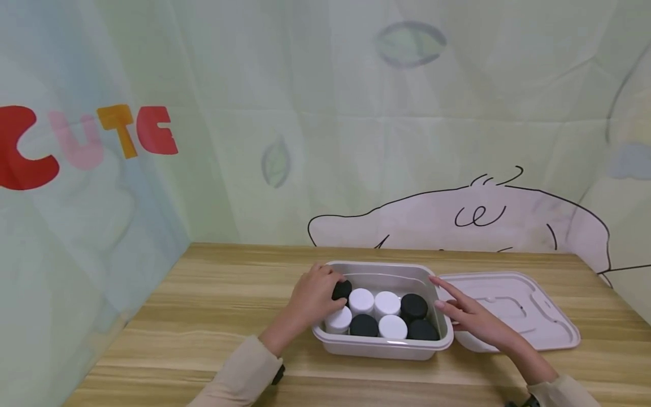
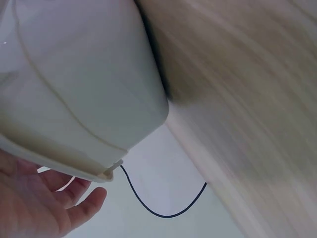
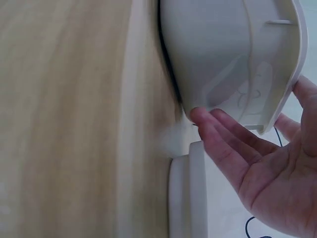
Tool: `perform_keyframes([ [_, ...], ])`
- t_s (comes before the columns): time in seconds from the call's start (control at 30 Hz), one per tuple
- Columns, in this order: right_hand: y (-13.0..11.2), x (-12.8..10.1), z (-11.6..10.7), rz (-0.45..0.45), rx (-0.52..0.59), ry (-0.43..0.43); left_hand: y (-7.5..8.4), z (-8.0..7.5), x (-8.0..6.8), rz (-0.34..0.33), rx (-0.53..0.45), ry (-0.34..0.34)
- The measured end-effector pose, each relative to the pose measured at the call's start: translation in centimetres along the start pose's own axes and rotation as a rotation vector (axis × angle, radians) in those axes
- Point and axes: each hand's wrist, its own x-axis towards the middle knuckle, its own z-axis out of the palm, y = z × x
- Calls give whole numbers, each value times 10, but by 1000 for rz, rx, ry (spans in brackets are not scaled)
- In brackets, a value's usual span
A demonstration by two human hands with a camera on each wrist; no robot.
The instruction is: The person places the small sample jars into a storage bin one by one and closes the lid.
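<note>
Reaching hand: the left hand is seen from the head camera inside the left end of the bin, its fingers curled over a black-lidded jar in the back row; whether the jar is actually clasped cannot be told from this view.
Left wrist view: only the bin's pale outer wall, its rim and part of the left hand below that rim are shown, with fingers fairly straight; the jar is hidden here, so the left grip cannot be told.
Steadying hand: the right hand is laid with straight, released fingers against the right end of the bin, holding nothing.
Right wrist view: the right hand is shown palm open, a fingertip touching the bin's outer wall under the rim, a contact not made out from the head camera.
Bin contents: four white-lidded jars and four black-lidded ones are seen from the head camera in two rows; neither wrist view shows them.
Bin position: the bin is set on the worktop near the middle, closer to the far edge than the near one.
Lid: a pale lid is laid flat just beside the bin's right end, towards the worktop's right edge; its edge is caught by the right wrist camera.
</note>
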Motion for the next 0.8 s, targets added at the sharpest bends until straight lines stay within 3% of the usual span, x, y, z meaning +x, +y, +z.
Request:
perform_keyframes([
  [0.2,2,-3,-9,-88,6,68,10,-6,-2,-3,-123,43],
  [0.37,0,-7,-24,-123,8,95,28,-13,-3,45,-272,112],
  [0.57,3,-17,-48,-130,-34,94,59,-16,-3,81,-461,110],
  [0.8,18,-31,-77,-164,-87,126,102,-2,6,163,-590,99],
])
